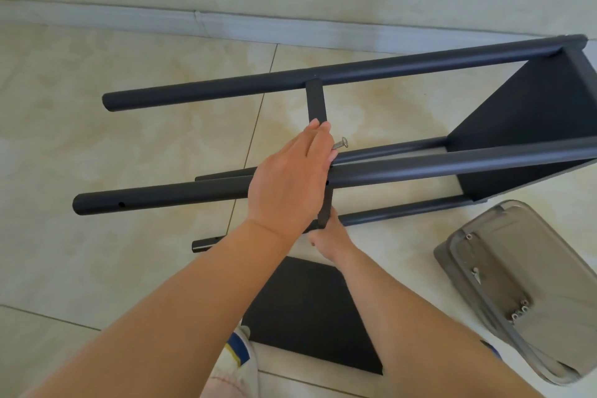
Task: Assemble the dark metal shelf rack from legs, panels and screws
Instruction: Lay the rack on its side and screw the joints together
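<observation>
Rack [371, 171] on its side on the floor [129, 90], one end panel already joined to four legs. My left hand [290, 181] lies over the near upper leg [161, 195], fingers fairly straight along the edge of a middle panel [316, 103] seen edge-on; a screw [339, 144] juts from its fingertips, seemingly pinched there. My right hand [328, 236], below, grips the same panel's lower edge. To do this step well, I judge I should line the panel's corner up with the hole in the leg by my left hand, keep the panel square to the legs, then start the screw straight. A spare panel [310, 317] lies flat just below my right wrist; more screws [518, 312] wait in a grey tray [529, 255], well to the right.
</observation>
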